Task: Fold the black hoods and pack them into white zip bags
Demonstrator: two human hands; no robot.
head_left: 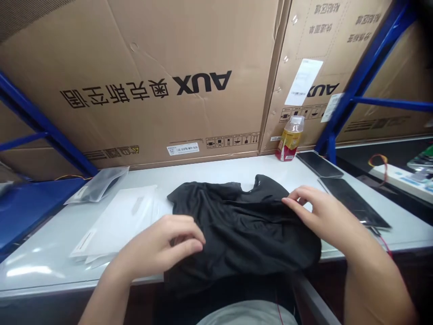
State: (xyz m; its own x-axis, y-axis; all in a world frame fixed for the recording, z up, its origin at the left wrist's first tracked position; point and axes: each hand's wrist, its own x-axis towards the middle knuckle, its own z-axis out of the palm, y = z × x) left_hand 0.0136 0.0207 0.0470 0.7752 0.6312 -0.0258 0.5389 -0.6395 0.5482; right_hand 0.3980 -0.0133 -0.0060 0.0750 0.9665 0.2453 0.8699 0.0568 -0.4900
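A black cloth (237,230), wrinkled and soft, with a curved notch in its far edge, lies on the white table and hangs over the front edge. My right hand (314,210) is closed at its right side, thumb and forefinger pinching the fabric. Over the cloth's left part is my left hand (172,239), its fingers curled and the thumb tip close to the forefinger. Whether fabric is caught between those fingertips cannot be seen.
Clear plastic bags (118,216) and a translucent pouch (101,184) lie left on the white table (43,253). A bottle (290,139) stands at the back; a phone (320,164) and dark flat panel (353,201) lie right. Large cartons (142,54) and blue frame bars (361,67) rise behind.
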